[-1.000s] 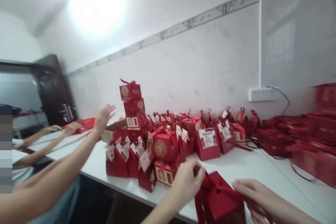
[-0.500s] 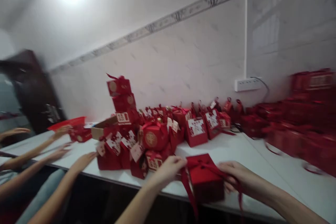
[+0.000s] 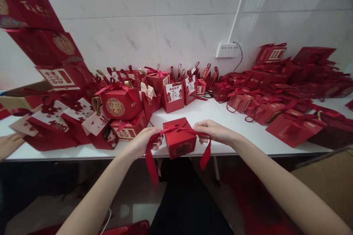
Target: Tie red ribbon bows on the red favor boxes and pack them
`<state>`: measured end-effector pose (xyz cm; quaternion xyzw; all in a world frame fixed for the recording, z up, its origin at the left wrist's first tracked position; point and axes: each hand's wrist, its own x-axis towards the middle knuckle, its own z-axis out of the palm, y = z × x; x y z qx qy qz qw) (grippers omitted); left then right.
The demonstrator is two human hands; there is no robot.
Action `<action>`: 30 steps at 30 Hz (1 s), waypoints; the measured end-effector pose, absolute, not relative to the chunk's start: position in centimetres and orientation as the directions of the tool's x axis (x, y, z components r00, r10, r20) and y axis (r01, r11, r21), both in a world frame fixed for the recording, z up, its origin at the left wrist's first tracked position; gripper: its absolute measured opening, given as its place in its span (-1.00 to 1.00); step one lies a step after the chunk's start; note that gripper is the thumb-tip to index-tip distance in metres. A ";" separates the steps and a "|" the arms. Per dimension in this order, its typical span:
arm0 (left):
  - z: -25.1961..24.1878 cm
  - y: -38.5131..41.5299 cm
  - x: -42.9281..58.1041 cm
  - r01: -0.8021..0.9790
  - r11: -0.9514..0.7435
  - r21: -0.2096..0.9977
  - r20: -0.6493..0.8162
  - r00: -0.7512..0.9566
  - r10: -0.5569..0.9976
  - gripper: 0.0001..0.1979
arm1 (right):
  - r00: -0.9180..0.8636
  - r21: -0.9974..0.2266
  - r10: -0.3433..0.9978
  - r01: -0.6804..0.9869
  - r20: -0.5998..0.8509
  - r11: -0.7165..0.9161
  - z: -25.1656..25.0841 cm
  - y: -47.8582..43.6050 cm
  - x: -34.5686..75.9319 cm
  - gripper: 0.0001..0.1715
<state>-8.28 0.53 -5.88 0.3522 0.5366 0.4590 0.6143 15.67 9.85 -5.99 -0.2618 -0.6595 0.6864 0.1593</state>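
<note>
A small red gift box (image 3: 180, 143) sits at the front edge of the white table, directly before me. A red ribbon (image 3: 178, 128) runs across its top through holes in the lid and crosses in the middle. My left hand (image 3: 146, 140) is closed on one end of the ribbon, left of the box, with its tail hanging below the fingers. On the right, my right hand (image 3: 213, 132) pinches the other end, whose tail also dangles below the table edge. The ribbon is stretched between both hands.
Stacked red gift boxes (image 3: 63, 77) rise at the left, with several decorated red boxes (image 3: 173, 97) along the wall. A large pile of red boxes (image 3: 271, 112) covers the right side. A power strip (image 3: 226, 50) is on the wall. Another person's hand (image 3: 11, 146) rests at far left.
My view has swung down and levelled towards the box. Both hands still hold the ribbon's ends. The other people's arms have mostly left the view.
</note>
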 end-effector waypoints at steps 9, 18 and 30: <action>-5.6 1.0 -8.1 0.042 0.320 0.946 -0.323 0.092 0.942 -0.61 | -0.839 -0.985 0.527 0.053 -0.132 -0.163 -5.8 12.0 15.4 -0.52; -7.1 0.4 -7.9 -0.163 0.346 0.924 -0.330 0.120 0.936 -0.65 | -0.832 -0.973 0.524 0.080 -0.184 -0.215 -6.7 11.8 15.9 -0.51; -7.5 0.6 -7.5 -0.151 0.207 0.967 -0.202 0.052 0.978 -0.73 | -0.768 -0.953 0.575 0.294 -0.284 -0.078 -6.8 10.6 18.2 -0.44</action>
